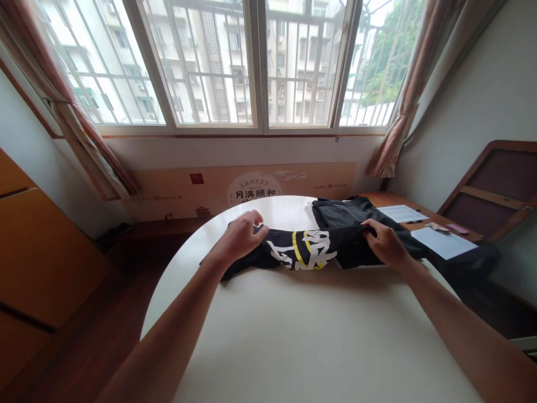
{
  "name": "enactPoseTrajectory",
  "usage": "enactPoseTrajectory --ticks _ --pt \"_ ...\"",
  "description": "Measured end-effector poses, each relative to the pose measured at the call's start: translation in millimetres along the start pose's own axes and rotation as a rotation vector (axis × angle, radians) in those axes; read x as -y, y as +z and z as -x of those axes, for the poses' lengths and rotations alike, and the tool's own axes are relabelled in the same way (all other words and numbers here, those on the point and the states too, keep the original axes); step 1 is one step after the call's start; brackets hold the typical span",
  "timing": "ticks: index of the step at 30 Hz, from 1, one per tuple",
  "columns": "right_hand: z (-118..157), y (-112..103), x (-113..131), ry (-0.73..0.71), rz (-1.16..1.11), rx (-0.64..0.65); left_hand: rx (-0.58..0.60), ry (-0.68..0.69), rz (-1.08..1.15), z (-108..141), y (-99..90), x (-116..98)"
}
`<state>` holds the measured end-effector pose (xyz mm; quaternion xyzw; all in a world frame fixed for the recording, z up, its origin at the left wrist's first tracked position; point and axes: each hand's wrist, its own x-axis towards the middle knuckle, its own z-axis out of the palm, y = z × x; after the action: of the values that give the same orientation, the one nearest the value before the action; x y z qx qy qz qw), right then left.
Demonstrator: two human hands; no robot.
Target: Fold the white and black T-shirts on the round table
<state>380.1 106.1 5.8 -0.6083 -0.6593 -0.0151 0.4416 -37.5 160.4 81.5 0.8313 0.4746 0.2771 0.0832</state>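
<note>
The black garment (302, 253) with white and yellow print lies in a long band, running left to right across the white round worktop (293, 336). The right hand (386, 244) pinches its fold; the left hand (240, 237), curled narrow, sits over its left end, grip unclear. Sheets of paper (443, 243) lie far right.

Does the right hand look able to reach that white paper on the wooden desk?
Probably yes: the right hand, on the black garment, sits close to the white paper, nothing standing between.
</note>
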Motion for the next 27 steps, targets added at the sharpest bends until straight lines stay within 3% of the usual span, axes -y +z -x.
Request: enactPoseTrajectory --ticks 2,3,5,11,17,19,21,25,27 --pt "0.7 -6.3 8.3 0.009 -0.032 -0.044 0.425 0.095 0.124 9.5 11.3 -24.1" --pt "1.2 -8.8 11.0 -0.001 -0.046 -0.064 0.568 0.105 0.127 13.8 17.9 -31.8" --pt "1.8 -12.3 12.6 -0.014 -0.060 -0.102 0.636 0.112 0.037 19.8 31.3 -37.1" --pt "-1.2 -11.9 -1.4 0.098 0.016 -0.197 0.364 0.110 -0.252 15.0 56.8 -9.7" --pt "-4.9 -5.2 -20.1 0.242 0.100 -0.337 0.326 0.111 -0.452 5.2 65.3 5.3" --pt "-5.3 -4.3 -27.4 0.272 0.115 -0.363 0.249 0.080 -0.369 2.3 61.1 6.1" --pt "-5.8 -4.5 -34.2 0.265 0.131 -0.383 0.093 0.016 -0.220 -1.3 51.4 4.5" --pt "-7.2 -4.7 -41.6 0.136 0.185 -0.386 -0.300 -0.115 -0.007 -7.8 25.5 -1.6" --pt "-7.3 -2.7 -41.8 0.077 0.237 -0.377 -0.371 -0.139 -0.011 -9.3 17.0 -0.7"
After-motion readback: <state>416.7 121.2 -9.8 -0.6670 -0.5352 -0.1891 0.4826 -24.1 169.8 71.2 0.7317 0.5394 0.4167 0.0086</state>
